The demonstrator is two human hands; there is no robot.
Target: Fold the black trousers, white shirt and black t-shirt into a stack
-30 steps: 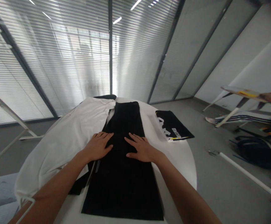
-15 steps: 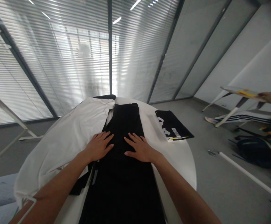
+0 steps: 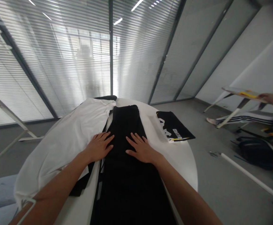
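A long black garment (image 3: 129,184), perhaps trousers, lies lengthwise down the middle of the white round table (image 3: 185,165) and runs out of view at the bottom. My left hand (image 3: 99,146) rests on its left edge, palm down with the fingers spread. Flat on the garment's right side, my right hand (image 3: 141,148) also has its fingers apart. Neither hand grasps anything. Left of the black garment, a white garment (image 3: 68,134) is spread over the table, with dark cloth showing beneath it. My left forearm crosses over its lower part.
At the table's right edge lies a folded black cloth or packet (image 3: 176,125) with white print. A white pole (image 3: 249,175) and a dark bag (image 3: 258,151) are on the floor to the right. Another person's hand (image 3: 271,98) is at a separate table.
The near part of the black garment has shifted to the right, and its far end has drawn slightly nearer. My hands stay almost where they were, flat on it.
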